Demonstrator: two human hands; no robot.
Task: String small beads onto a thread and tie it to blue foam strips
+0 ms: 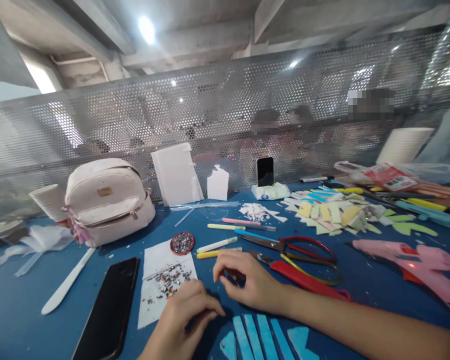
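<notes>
My left hand (183, 317) rests beside a white paper sheet (148, 280) scattered with small dark beads (172, 280). Its fingers are loosely bent, the thumb a little apart, and nothing shows in them. My right hand (251, 280) hovers or lies to the right of it, fingers curved with a gap to the thumb, holding nothing visible. In front of both hands lie cut blue strips (250, 337) and a blue notched piece (302, 342). A round red-rimmed dish (182, 243) full of beads stands on the sheet's upper corner. Several markers (217, 244) lie beyond my right hand.
Red-handled scissors (307, 248) and a red cutter (307, 282) lie by my right forearm, a pink glue gun (408, 255) farther right. Paper scraps (333, 212) pile behind. Left are a black phone (108, 310), white plastic knife (69, 282) and pale backpack (108, 200). A perforated metal screen (210, 110) bounds the back.
</notes>
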